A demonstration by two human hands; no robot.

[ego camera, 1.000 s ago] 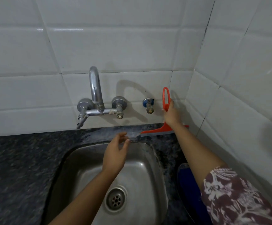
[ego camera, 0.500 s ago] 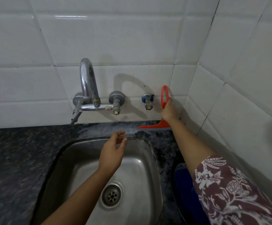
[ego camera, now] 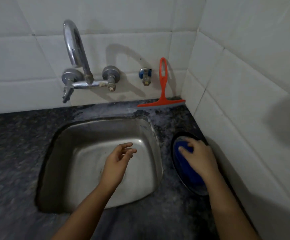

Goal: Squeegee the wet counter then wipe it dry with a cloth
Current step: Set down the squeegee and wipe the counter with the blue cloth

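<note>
The squeegee (ego camera: 163, 94) stands parked in the back right corner of the counter (ego camera: 10, 153), untouched by either hand. Its blade lies along the foot of the wall, long axis running left to right, its right end close to the side wall. Its handle leans upright against the tiles, loop end pointing up.

The right hand (ego camera: 199, 156) is down on the blue cloth (ego camera: 191, 172), which sits in a dark dish (ego camera: 195, 191) on the counter just right of the sink (ego camera: 95, 163). Its fingers are spread and curling over the cloth, the thumb pressing on the fabric; whether they have fully closed on it cannot be told. The left hand (ego camera: 118, 161) hovers over the sink basin, loosely open and holding nothing.

The step in hand looks like picking up the cloth to dry the counter. To do it well, the hand should gather a good bunch of the fabric, not a corner, and lift it clear of the dish rim so the dish does not slide. Then it should wipe towards the sink, so leftover water goes into the basin.
</note>
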